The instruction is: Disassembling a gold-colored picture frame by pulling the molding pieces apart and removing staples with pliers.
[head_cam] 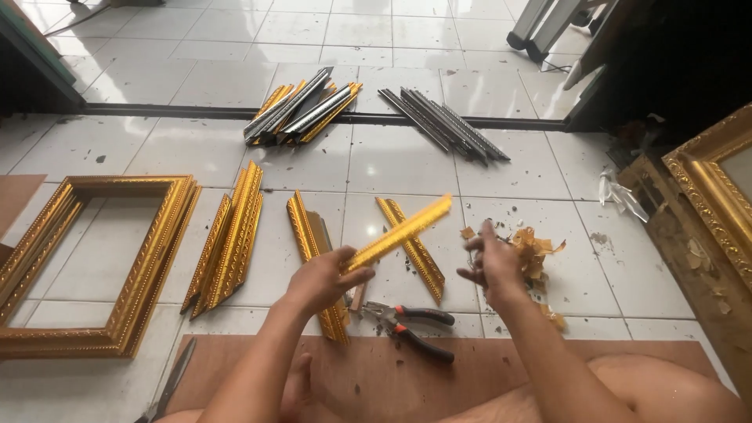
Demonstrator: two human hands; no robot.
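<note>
My left hand (323, 278) grips one end of a gold frame moulding strip (407, 229), held tilted up to the right above the floor. My right hand (489, 260) is beside the strip's far end, blurred, its fingers pinched on a small gold scrap (468, 233). Below the strip, two more gold moulding pieces (313, 243) (411, 247) lie on the white tiles. Red-handled pliers (411, 325) rest at the edge of a brown board (376, 380), under my hands.
An assembled gold frame (141, 270) lies at left, with stacked gold strips (231, 235) beside it. Silver-and-gold mouldings (301, 106) and dark strips (442, 121) lie farther back. Gold scraps (536, 251) are piled at right. A large ornate gold frame (717, 188) leans at far right.
</note>
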